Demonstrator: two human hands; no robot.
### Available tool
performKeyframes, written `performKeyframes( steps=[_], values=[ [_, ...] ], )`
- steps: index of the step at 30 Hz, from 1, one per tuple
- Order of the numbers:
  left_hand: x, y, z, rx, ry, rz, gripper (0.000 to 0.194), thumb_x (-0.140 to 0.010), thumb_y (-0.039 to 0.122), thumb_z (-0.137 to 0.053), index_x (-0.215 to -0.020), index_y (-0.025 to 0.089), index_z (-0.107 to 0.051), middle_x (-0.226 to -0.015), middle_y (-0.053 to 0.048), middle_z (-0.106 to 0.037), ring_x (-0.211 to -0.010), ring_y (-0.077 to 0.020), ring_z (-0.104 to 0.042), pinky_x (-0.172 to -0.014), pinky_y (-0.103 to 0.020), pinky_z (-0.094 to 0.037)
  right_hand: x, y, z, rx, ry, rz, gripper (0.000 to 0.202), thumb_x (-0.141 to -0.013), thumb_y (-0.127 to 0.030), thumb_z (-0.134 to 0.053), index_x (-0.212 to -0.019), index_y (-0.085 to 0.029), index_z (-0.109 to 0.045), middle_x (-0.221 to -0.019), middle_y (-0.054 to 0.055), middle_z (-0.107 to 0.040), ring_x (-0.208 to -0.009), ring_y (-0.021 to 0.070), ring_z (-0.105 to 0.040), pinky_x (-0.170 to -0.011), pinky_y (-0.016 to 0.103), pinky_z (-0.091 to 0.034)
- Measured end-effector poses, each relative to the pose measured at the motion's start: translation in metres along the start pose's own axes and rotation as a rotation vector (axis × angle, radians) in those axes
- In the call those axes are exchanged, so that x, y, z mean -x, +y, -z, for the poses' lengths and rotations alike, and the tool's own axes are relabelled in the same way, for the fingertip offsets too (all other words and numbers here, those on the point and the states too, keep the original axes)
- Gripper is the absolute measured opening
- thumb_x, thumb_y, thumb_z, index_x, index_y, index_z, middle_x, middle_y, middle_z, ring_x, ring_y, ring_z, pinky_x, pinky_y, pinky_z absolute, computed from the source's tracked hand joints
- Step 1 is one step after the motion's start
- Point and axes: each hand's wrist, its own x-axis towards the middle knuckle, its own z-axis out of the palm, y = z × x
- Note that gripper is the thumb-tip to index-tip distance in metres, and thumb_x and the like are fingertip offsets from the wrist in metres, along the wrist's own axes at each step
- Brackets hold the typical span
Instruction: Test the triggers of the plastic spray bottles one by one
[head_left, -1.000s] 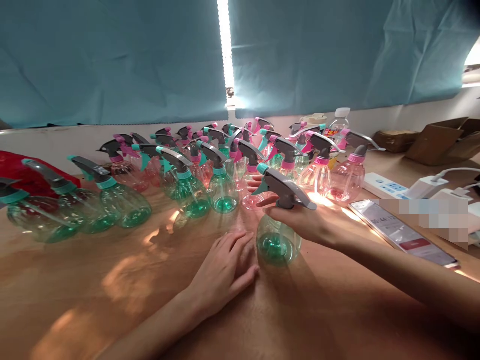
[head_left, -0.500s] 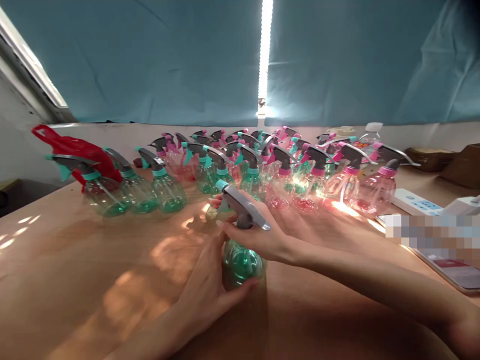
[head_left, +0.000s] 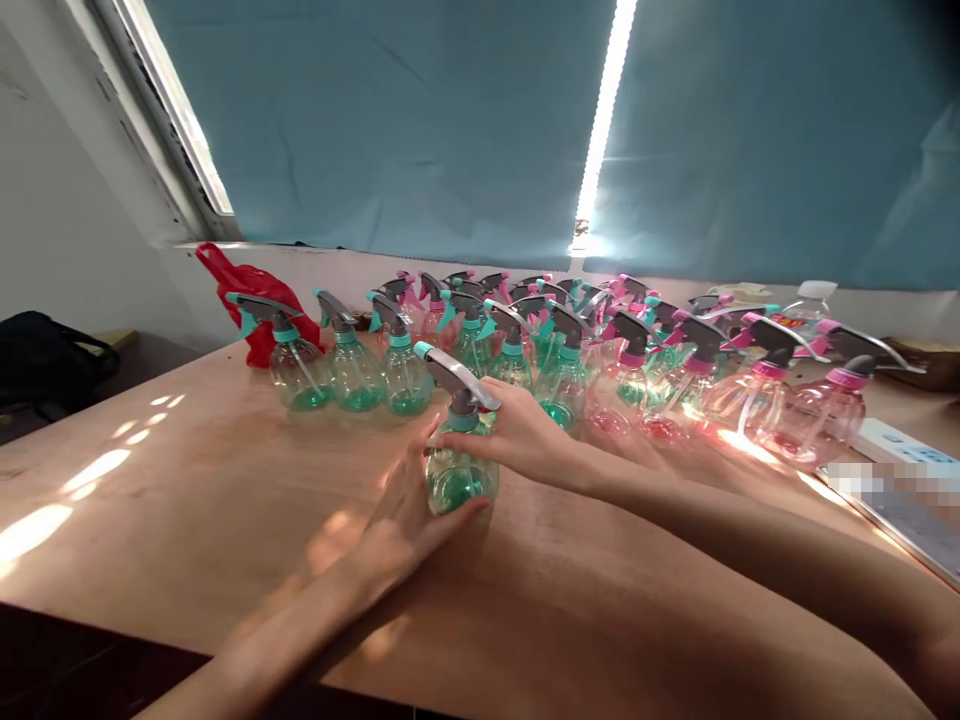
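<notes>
Both of my hands are on a green clear spray bottle (head_left: 459, 480) with a grey trigger head and teal collar, just above or on the wooden table. My left hand (head_left: 405, 525) wraps round the lower body from the left, its thumb across the front. From the right, my right hand (head_left: 517, 435) grips the upper body below the collar; some of its fingers are hidden behind the bottle. Beyond it, three green spray bottles (head_left: 355, 375) stand in a row at the left. Pink spray bottles (head_left: 750, 400) stand at the right, with several more green and pink ones behind.
A red plastic bag (head_left: 259, 290) lies behind the left bottles. At the right are a white power strip (head_left: 904, 445) and a flat device (head_left: 907, 530), partly blurred out. A teal curtain (head_left: 390, 130) hangs behind the table (head_left: 202, 480). A black bag (head_left: 52, 355) sits far left.
The view has swung left, so the table's contents appear further right. The held bottle stands more upright and has moved left relative to the rows behind it, with both hands still round it.
</notes>
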Motion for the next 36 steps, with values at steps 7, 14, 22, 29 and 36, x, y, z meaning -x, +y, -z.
performKeyframes(
  steps=[7, 14, 22, 29, 36],
  values=[
    [-0.006, -0.031, 0.020, -0.110, 0.096, -0.059, 0.072, -0.090, 0.044, -0.061, -0.146, 0.027, -0.020, -0.136, -0.014, -0.048, -0.128, -0.0328, -0.047, -0.103, -0.056, -0.039, -0.031, 0.032, -0.011, -0.008, 0.018, -0.145, 0.034, -0.076, -0.048, -0.071, -0.089, -0.017, -0.065, -0.079, 0.003, -0.068, -0.070, 0.0187, -0.062, -0.062, 0.030, -0.047],
    [-0.004, -0.038, 0.025, -0.060, 0.037, 0.064, 0.058, -0.091, 0.039, -0.058, -0.140, 0.023, -0.031, -0.128, -0.013, -0.053, -0.119, -0.0299, -0.054, -0.094, -0.051, -0.048, -0.051, 0.063, -0.025, 0.029, 0.169, -0.158, 0.030, -0.082, -0.040, -0.067, -0.094, -0.013, -0.064, -0.086, 0.007, -0.070, -0.076, 0.0197, -0.064, -0.068, 0.030, -0.046],
    [-0.003, -0.034, 0.021, 0.023, 0.022, 0.094, 0.051, -0.089, 0.035, -0.058, -0.135, 0.025, -0.037, -0.120, -0.009, -0.058, -0.109, -0.0273, -0.060, -0.088, -0.046, -0.052, -0.064, 0.078, -0.040, 0.173, 0.262, -0.185, 0.030, -0.085, -0.039, -0.064, -0.103, -0.014, -0.064, -0.090, 0.009, -0.068, -0.081, 0.0225, -0.061, -0.074, 0.033, -0.046],
    [-0.005, -0.031, 0.023, 0.097, 0.006, 0.146, 0.048, -0.087, 0.035, -0.059, -0.131, 0.025, -0.042, -0.114, -0.007, -0.060, -0.101, -0.0244, -0.062, -0.082, -0.042, -0.056, -0.075, 0.081, -0.046, 0.254, 0.269, -0.213, 0.027, -0.091, -0.028, -0.055, -0.108, -0.009, -0.062, -0.104, 0.018, -0.067, -0.096, 0.0296, -0.062, -0.084, 0.040, -0.046],
    [-0.005, -0.031, 0.022, 0.101, -0.010, 0.158, 0.047, -0.087, 0.036, -0.060, -0.129, 0.025, -0.043, -0.113, -0.007, -0.062, -0.099, -0.0235, -0.064, -0.085, -0.043, -0.055, -0.081, 0.081, -0.045, 0.255, 0.271, -0.263, 0.023, -0.090, -0.024, -0.055, -0.109, -0.010, -0.060, -0.106, 0.020, -0.067, -0.101, 0.0320, -0.063, -0.085, 0.040, -0.046]
  ],
)
